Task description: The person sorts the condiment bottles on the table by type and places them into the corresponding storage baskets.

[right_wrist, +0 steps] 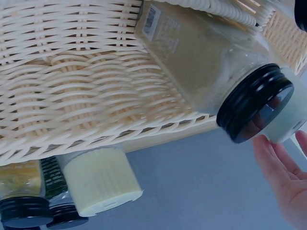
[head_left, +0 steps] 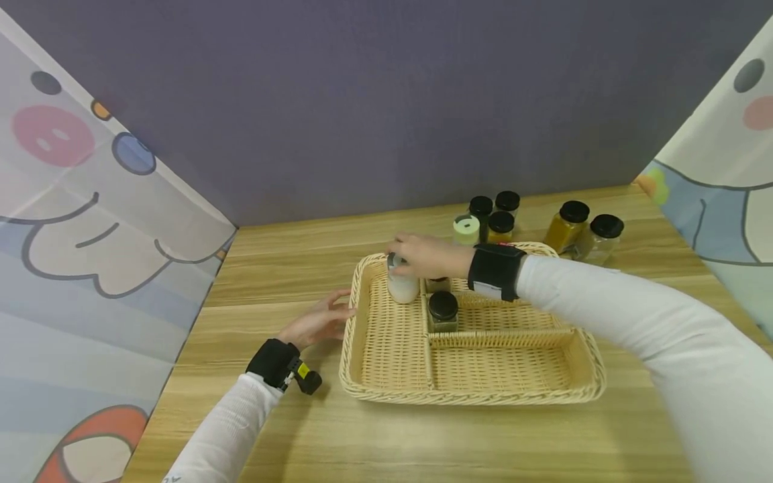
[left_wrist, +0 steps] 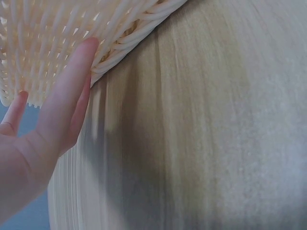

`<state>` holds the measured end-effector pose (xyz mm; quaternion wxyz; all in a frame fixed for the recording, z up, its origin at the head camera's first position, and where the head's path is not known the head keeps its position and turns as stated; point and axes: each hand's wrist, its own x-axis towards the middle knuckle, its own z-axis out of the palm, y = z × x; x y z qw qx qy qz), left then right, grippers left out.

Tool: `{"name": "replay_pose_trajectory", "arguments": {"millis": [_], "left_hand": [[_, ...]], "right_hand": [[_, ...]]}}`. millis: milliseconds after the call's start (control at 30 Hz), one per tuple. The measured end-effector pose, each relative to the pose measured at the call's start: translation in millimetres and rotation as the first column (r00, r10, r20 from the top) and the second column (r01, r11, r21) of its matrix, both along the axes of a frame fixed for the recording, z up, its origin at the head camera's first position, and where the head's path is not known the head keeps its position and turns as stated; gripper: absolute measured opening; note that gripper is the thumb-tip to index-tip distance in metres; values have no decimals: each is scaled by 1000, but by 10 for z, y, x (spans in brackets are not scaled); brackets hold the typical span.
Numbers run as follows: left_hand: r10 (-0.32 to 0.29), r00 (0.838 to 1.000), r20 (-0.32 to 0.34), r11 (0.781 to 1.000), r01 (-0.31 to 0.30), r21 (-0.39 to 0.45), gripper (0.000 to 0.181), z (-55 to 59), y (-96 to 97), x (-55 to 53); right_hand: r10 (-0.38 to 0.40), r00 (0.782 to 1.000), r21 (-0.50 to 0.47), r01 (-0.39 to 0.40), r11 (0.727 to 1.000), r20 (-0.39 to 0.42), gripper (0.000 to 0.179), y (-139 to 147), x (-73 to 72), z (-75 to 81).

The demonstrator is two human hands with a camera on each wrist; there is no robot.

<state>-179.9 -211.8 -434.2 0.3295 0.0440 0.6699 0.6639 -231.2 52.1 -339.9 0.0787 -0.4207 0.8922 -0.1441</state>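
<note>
The white jar [head_left: 402, 287] is in the left compartment [head_left: 391, 352] of the wicker basket [head_left: 471, 398], toward its far end and just left of the divider [head_left: 425, 362]. The governing relation is vertical: the jar body lies directly below the fingers of the right hand [head_left: 427, 256], which reaches across from the right and holds the jar near its top. The right-hand grip is closed to about the jar's width, thumb on the near side and fingers on the far side. The right hand is the nearer; the left hand [head_left: 320, 320] is outside the compartment, its fingers extended against the basket's left wall and grasping nothing. The jar's long axis stands close to upright, pale cap [right_wrist: 290, 115] up and base toward the woven floor. Because the hand covers the upper part, full contact between base and floor cannot be confirmed. A black-lidded jar [head_left: 443, 312] stands across the divider, to the right and nearer the person. By judgement, the upright axis suits straight vertical travel, with sideways clearance limited by the divider.
</note>
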Motion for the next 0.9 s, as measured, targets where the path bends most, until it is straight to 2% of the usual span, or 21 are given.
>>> {"name": "replay_pose_trajectory", "arguments": {"millis": [167,333,400,567,700,900], "left_hand": [[12,1000,-1,1000,-12,-18,54,-3,-5,-1],[20,1000,-7,999,-21,-42,53,5,-11,-1],[24,1000,-7,999,-24,-45,53,7,-11,-1],[31,1000,1,999,-31,-43,51,6,-16,-1],[36,999,8,999,-36,-40,51,15,-17,4],[30,1000,0,998,-30,-48,53,15,-14,5]], "right_hand": [[-19,1000,-20,18,1000,-22,38,85,-35,31],[-66,998,-34,66,997,-10,39,206,-66,96],[-78,997,-31,77,997,-28,39,259,-86,110],[-114,991,-30,112,993,-73,36,402,-157,90],[-154,986,-35,152,988,-65,38,529,-206,57],[-173,981,-47,170,984,-90,35,717,-244,41]]}}
